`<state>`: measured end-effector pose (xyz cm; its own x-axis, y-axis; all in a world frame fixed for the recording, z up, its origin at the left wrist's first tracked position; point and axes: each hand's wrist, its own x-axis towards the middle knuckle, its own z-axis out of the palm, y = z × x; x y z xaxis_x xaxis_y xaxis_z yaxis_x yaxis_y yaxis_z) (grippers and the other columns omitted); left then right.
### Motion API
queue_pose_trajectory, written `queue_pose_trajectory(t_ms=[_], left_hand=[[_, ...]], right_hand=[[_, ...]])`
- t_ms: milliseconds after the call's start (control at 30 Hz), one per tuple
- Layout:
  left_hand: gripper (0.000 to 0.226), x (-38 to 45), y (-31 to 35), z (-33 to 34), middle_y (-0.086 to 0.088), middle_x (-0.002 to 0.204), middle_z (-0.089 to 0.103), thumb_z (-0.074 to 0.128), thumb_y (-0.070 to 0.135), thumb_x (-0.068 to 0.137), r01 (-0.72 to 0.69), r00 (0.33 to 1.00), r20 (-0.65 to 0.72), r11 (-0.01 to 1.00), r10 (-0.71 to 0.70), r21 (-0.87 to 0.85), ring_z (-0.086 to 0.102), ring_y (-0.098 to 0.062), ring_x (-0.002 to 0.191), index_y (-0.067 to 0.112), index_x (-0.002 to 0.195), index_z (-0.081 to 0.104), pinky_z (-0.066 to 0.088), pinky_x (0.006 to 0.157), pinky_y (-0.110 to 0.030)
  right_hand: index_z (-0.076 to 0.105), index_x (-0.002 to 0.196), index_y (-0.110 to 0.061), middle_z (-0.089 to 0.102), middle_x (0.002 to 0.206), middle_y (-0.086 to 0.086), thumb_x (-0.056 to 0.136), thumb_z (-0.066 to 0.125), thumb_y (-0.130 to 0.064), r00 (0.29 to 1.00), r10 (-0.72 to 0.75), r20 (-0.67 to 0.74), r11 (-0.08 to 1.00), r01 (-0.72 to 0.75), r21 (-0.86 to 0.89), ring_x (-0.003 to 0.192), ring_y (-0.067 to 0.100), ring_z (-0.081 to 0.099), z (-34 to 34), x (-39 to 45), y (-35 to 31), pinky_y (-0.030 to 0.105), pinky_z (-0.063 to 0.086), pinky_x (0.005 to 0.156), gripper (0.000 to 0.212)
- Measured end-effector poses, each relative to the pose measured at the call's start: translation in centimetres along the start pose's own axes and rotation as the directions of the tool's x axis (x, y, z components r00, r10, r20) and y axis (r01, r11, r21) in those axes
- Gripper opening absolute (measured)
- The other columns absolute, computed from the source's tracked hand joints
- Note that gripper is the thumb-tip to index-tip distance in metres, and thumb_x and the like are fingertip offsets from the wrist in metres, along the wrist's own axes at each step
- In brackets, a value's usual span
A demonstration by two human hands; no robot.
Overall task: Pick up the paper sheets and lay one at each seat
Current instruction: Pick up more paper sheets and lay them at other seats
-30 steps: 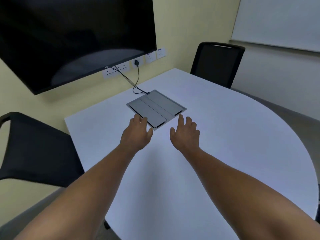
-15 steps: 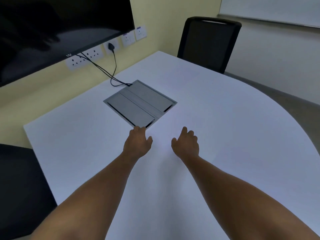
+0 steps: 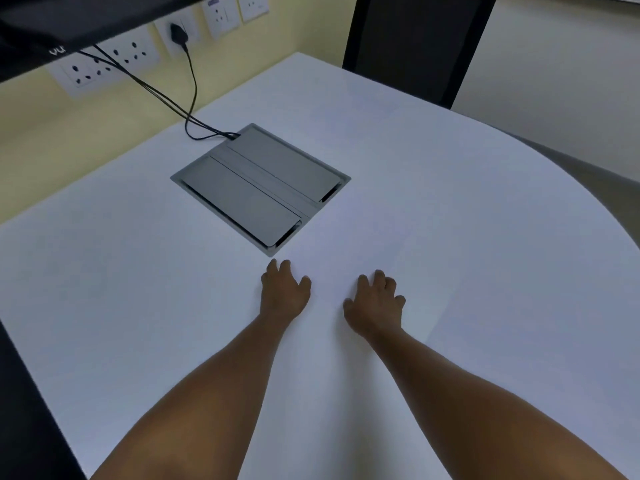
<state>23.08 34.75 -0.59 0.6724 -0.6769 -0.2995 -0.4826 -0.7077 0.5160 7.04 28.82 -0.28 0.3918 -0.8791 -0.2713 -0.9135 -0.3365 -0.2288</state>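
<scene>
White paper sheets point(image 3: 427, 271) lie flat on the white table point(image 3: 138, 289) and are hard to tell from it. Only faint edges show, to the right of my hands. My left hand point(image 3: 284, 294) and my right hand point(image 3: 375, 306) rest palm down on the sheets, side by side, fingers slightly spread and curled. Neither hand holds anything. How many sheets there are cannot be told.
A grey flip-lid cable box point(image 3: 259, 188) is set into the table just beyond my hands, with black cables point(image 3: 192, 98) running to wall sockets point(image 3: 221, 12). A black chair point(image 3: 415, 46) stands at the far side, another point(image 3: 20, 410) at the left edge. The table's right edge curves.
My view has tilted down and moved closer to the table. Both hands have come down from hovering near the cable box and now lie flat on the surface, a little nearer to me.
</scene>
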Motion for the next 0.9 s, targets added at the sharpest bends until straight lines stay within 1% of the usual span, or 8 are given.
queue_pose_trajectory(t_ms=[133, 300, 400, 467, 567, 667, 767, 900], left_hand=[[0.065, 1.6, 0.8, -0.7, -0.016, 0.151, 0.040, 0.058, 0.036, 0.091, 0.135, 0.988, -0.050, 0.972, -0.147, -0.192, 0.034, -0.036, 0.139, 0.007, 0.146, 0.040, 0.031, 0.111, -0.045], [0.068, 2.6, 1.6, -1.6, -0.010, 0.150, 0.032, 0.060, 0.034, 0.089, 0.294, 0.950, 0.039, 0.847, -0.309, -0.443, 0.047, -0.033, 0.129, 0.011, 0.148, 0.034, 0.041, 0.090, -0.035], [0.073, 2.6, 1.5, -1.9, -0.012, 0.151, 0.036, 0.061, 0.033, 0.088, 0.326, 0.943, 0.082, 0.838, -0.323, -0.438, 0.045, -0.034, 0.132, 0.010, 0.150, 0.030, 0.041, 0.094, -0.037], [0.068, 2.2, 1.0, -2.2, -0.013, 0.144, 0.049, 0.062, 0.033, 0.086, 0.335, 0.942, 0.114, 0.849, -0.317, -0.409, 0.051, -0.033, 0.127, 0.009, 0.146, 0.039, 0.044, 0.101, -0.039], [0.040, 1.4, -0.1, -2.4, -0.013, 0.116, 0.067, 0.063, 0.026, 0.083, 0.303, 0.953, 0.137, 0.843, -0.270, -0.445, 0.064, -0.032, 0.102, 0.006, 0.117, 0.062, 0.054, 0.089, -0.041], [0.017, 0.6, -0.9, -3.0, -0.014, 0.105, 0.071, 0.062, 0.014, 0.083, 0.296, 0.955, 0.151, 0.767, -0.257, -0.569, 0.066, -0.032, 0.092, 0.008, 0.097, 0.066, 0.057, 0.080, -0.038], [0.017, 0.0, -1.4, -4.1, -0.014, 0.105, 0.070, 0.061, 0.006, 0.084, 0.285, 0.958, 0.175, 0.697, -0.227, -0.658, 0.068, -0.034, 0.096, 0.007, 0.100, 0.065, 0.059, 0.084, -0.047], [0.017, -0.3, -2.5, -6.2, -0.016, 0.108, 0.069, 0.062, 0.005, 0.087, 0.244, 0.970, 0.176, 0.632, -0.169, -0.736, 0.068, -0.033, 0.100, 0.006, 0.104, 0.064, 0.060, 0.081, -0.043]], right_hand=[[0.039, 0.136, -0.014, 0.029, 0.150, 0.012, 0.093, 0.048, -0.037, 1.000, 0.008, 0.005, 1.000, -0.008, 0.000, 0.134, 0.034, 0.030, 0.5, -0.1, -0.4, 0.049, 0.037, 0.099, 0.050], [0.038, 0.138, -0.016, 0.028, 0.151, 0.011, 0.092, 0.048, -0.040, 1.000, 0.021, 0.013, 1.000, -0.022, 0.017, 0.136, 0.034, 0.027, 1.3, -1.0, -1.3, 0.051, 0.036, 0.101, 0.053], [0.037, 0.139, -0.017, 0.028, 0.152, 0.010, 0.092, 0.047, -0.041, 1.000, 0.029, 0.013, 0.999, -0.029, 0.021, 0.137, 0.034, 0.026, 1.6, -1.5, -1.7, 0.051, 0.036, 0.101, 0.054], [0.037, 0.138, -0.017, 0.029, 0.152, 0.009, 0.091, 0.047, -0.041, 0.999, 0.031, 0.013, 0.999, -0.032, 0.026, 0.137, 0.033, 0.027, 1.7, -1.9, -1.9, 0.050, 0.036, 0.101, 0.054], [0.039, 0.135, -0.017, 0.036, 0.146, 0.008, 0.091, 0.045, -0.040, 0.999, 0.034, -0.007, 0.998, -0.033, 0.056, 0.133, 0.032, 0.031, 1.7, -2.4, -2.2, 0.048, 0.038, 0.097, 0.051], [0.040, 0.136, -0.017, 0.043, 0.139, 0.008, 0.092, 0.044, -0.041, 0.998, 0.053, -0.032, 0.993, -0.050, 0.104, 0.127, 0.031, 0.037, 1.5, -2.9, -2.7, 0.046, 0.041, 0.094, 0.051], [0.038, 0.142, -0.017, 0.042, 0.142, 0.010, 0.094, 0.046, -0.043, 0.991, 0.128, -0.046, 0.972, -0.117, 0.203, 0.128, 0.033, 0.040, 1.1, -3.1, -3.2, 0.047, 0.042, 0.096, 0.055], [0.041, 0.142, -0.013, 0.046, 0.138, 0.018, 0.094, 0.051, -0.044, 0.940, 0.342, 0.000, 0.838, -0.305, 0.453, 0.127, 0.038, 0.043, 0.0, -2.7, -3.5, 0.049, 0.042, 0.100, 0.058]])
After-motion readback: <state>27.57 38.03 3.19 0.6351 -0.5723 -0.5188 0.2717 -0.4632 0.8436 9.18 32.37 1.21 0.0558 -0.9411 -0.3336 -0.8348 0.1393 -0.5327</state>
